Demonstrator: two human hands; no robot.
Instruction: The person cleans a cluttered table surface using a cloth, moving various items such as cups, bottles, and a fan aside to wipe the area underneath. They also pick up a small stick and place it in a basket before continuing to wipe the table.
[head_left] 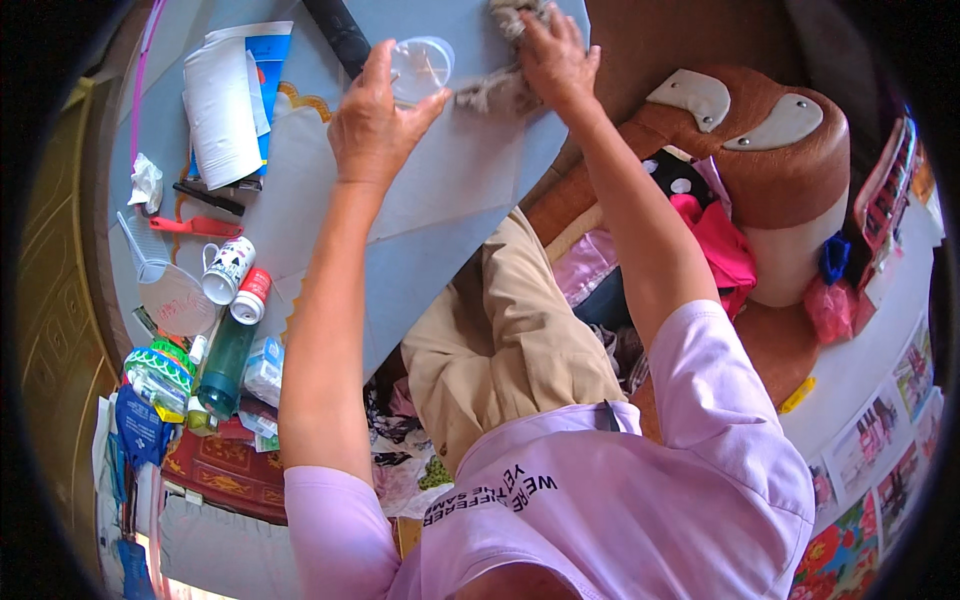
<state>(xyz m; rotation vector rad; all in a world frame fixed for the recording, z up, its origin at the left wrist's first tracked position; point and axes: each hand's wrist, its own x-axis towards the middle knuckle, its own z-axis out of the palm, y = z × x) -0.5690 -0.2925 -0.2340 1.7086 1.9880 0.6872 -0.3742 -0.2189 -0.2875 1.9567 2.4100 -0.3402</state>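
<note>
My left hand (378,125) grips a clear plastic cup (422,70) between thumb and fingers, over the pale blue-grey tabletop (450,200). At the table's far right edge, my right hand (558,62) presses on a crumpled grey-beige rag (495,92). Part of that rag sticks out to the left of the hand, towards the cup, and another part shows beyond the fingers. Just left of the cup lies a dark cylindrical object (338,38), cut off by the top of the view.
Papers (222,110), a red-handled tool (195,226), a white mug (228,270), a red-and-white container (252,295) and a green bottle (226,365) crowd the table's left side. To the right, a brown-and-cream padded chair (760,130) holds heaped clothes (705,240).
</note>
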